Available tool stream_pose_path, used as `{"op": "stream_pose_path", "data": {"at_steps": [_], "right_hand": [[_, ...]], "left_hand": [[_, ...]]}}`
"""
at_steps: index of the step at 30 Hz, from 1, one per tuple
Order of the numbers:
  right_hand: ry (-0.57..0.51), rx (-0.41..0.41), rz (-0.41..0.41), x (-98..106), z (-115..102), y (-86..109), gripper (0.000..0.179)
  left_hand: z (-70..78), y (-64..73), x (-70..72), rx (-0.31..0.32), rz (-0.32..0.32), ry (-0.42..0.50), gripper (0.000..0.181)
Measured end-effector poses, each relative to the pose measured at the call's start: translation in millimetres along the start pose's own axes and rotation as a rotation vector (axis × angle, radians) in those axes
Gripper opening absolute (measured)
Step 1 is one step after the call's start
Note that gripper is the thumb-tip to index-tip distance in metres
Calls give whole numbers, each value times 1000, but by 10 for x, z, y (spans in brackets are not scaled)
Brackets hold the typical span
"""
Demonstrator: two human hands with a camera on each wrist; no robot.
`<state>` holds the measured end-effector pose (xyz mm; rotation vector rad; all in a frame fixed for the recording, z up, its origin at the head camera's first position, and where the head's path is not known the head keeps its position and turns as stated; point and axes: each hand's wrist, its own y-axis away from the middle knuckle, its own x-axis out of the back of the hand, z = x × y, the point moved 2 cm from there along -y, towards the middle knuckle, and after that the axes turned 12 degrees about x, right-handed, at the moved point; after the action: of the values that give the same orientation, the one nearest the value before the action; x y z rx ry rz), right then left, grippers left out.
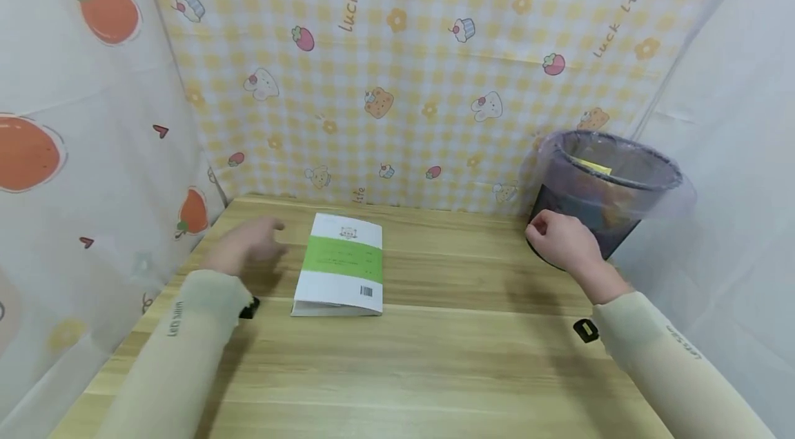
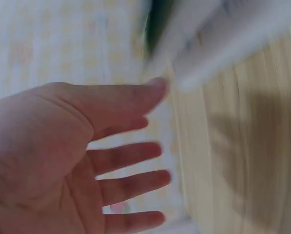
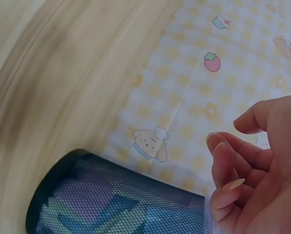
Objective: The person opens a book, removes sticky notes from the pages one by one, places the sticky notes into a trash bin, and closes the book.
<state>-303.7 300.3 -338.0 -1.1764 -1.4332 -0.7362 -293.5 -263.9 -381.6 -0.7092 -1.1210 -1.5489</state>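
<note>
A white book with a green band (image 1: 341,263) lies on the wooden table, its lower edge slightly raised. To the left of the book hovers my left hand (image 1: 248,242), apart from it and holding nothing. The left wrist view shows that hand (image 2: 77,146) with fingers spread and straight, below the blurred book (image 2: 238,44). At the right my right hand (image 1: 565,239) hangs in front of a mesh wastebasket (image 1: 627,218). Its fingers (image 3: 223,156) are loosely bent, the thumb stands apart from them, and nothing is between them.
A purple plastic bag (image 1: 671,201) lines the wastebasket, which leans at the table's back right corner. Inside it a yellow item (image 1: 593,166) shows, with other colourful pieces visible through the mesh. Patterned cloth (image 1: 397,66) hangs behind the table, with pale sheets on both sides.
</note>
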Motion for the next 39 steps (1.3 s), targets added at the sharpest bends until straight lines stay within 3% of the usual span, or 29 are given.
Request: {"op": "stream_pose_path", "data": {"at_steps": [3,7,13,26,32,35,39], "right_hand": [[-9,8,-8,-54,-4,-39,34],[-28,19,-8,-126,-70,-87,33],[-57,26,-17,-215,-212,-136,32],[-115,24,-31,-422,-449,-222,35],[-136,30,-32,-518,-509,-246,33],[-135,25,-39,-553,-527,-244,31],[-134,6,-65,-588,-539,-220,30]], "left_hand": [[-201,23,115,26,40,11,68],[-241,38,161,8,101,85,66],[-54,75,175,-65,188,135,60],[345,116,88,-157,220,164,56],[440,96,-29,-167,175,133,60],[439,59,-151,-127,92,119,68],[407,-22,-332,-78,-51,100,57]]}}
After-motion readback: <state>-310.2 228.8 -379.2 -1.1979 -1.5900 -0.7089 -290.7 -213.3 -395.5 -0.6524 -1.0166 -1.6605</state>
